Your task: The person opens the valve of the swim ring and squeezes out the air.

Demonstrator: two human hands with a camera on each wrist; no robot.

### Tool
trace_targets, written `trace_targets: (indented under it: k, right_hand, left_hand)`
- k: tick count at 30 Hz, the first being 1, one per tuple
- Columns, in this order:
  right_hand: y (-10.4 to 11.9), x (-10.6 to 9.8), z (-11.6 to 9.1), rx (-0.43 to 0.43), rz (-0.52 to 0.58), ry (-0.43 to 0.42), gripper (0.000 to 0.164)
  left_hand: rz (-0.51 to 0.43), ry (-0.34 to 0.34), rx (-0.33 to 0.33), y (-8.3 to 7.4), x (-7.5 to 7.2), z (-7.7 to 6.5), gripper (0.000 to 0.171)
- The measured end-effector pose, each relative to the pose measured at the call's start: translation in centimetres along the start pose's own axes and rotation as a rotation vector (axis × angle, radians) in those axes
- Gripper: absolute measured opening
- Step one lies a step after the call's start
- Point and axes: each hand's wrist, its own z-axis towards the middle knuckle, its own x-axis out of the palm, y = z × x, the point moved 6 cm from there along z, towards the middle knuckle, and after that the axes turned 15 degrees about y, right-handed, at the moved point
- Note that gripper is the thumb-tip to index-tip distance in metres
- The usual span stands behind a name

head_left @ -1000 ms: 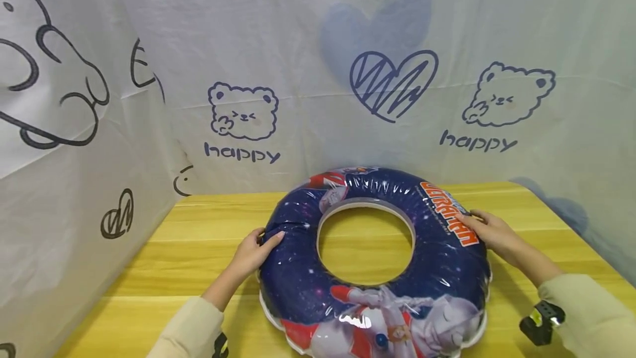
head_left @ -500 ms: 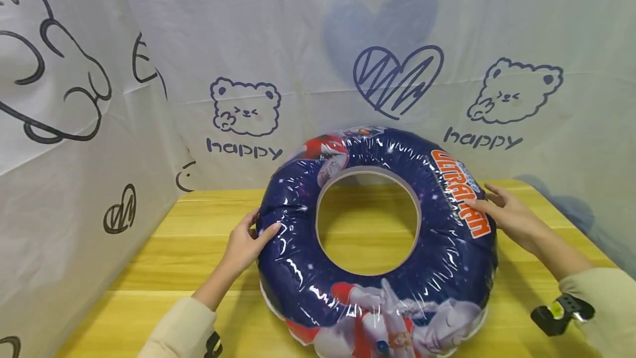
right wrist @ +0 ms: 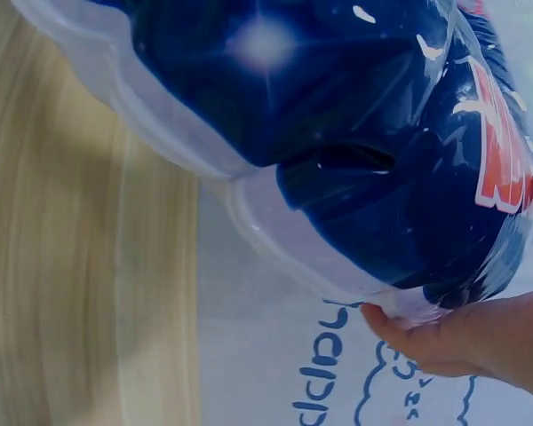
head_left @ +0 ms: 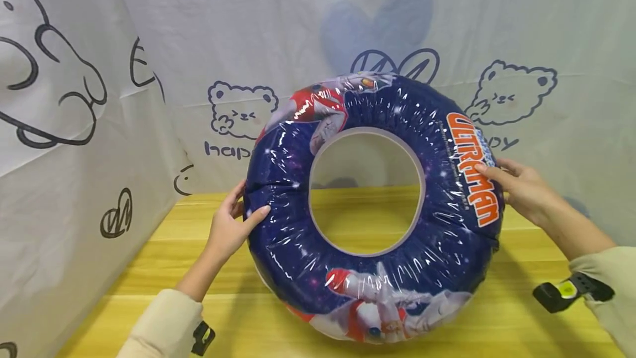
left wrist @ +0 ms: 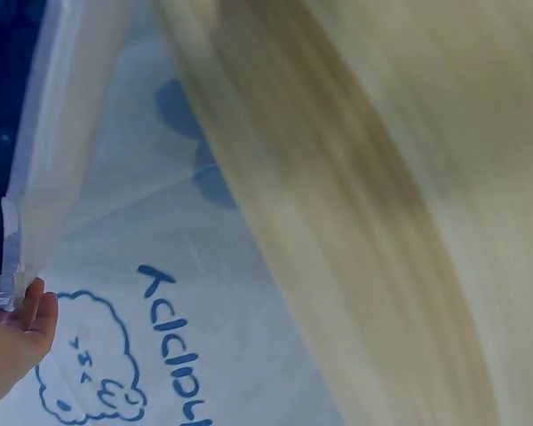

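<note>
An inflated swim ring (head_left: 283, 225), dark blue with a printed figure and orange "ULTRAMAN" lettering, is tilted up toward the camera above the table. My left hand (head_left: 231, 225) grips its left edge, thumb on the printed face and fingers behind. On the opposite side my right hand (head_left: 531, 189) holds the edge beside the lettering, its thumb over the letters. The left wrist view shows left fingers (left wrist: 43, 315) at the ring's pale back seam. In the right wrist view, the right hand (right wrist: 480, 342) clasps the ring's rounded side (right wrist: 400, 213).
A yellow wood-grain table (head_left: 164, 269) lies below the ring. Behind it hangs a white cloth (head_left: 298, 26) with bear drawings, hearts and "happy" writing, and a similar cloth (head_left: 64, 181) stands along the left. Black wrist straps (head_left: 571, 291) show at the sleeves.
The swim ring has been raised and tilted more upright, its far edge now covering part of the heart drawing. Both hands have risen with it, the left moving slightly left and the right outward.
</note>
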Motion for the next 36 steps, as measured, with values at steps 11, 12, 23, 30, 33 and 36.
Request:
trace_targets:
  k: [11, 12, 23, 30, 33, 36]
  right_hand:
    - [2.8, 0.1, -1.3, -0.503, 0.377, -0.020, 0.074]
    - [3.1, 0.1, -1.4, -0.543, 0.380, -0.022, 0.075]
    - [5.1, 0.7, -2.4, -0.649, 0.148, -0.051, 0.082]
    - [4.3, 1.9, -2.4, -0.760, 0.128, 0.015, 0.071]
    - [3.5, 2.3, -2.4, -0.801, 0.134, 0.074, 0.074]
    - [2.2, 2.1, -2.0, -0.738, 0.089, 0.126, 0.075]
  left_hand:
    - [-0.087, -0.049, 0.150, -2.5, -1.7, 0.1, 0.061]
    - [-0.111, -0.048, 0.156, -2.7, -1.8, 0.1, 0.060]
    - [-0.220, -0.121, 0.201, -4.1, -3.1, 0.0, 0.058]
    - [-0.391, -0.124, 0.202, -3.1, -3.2, -0.2, 0.052]
    - [-0.490, -0.097, 0.258, -2.6, -3.1, -0.2, 0.041]
    - [-0.534, -0.078, 0.293, -2.2, -3.2, -0.1, 0.033]
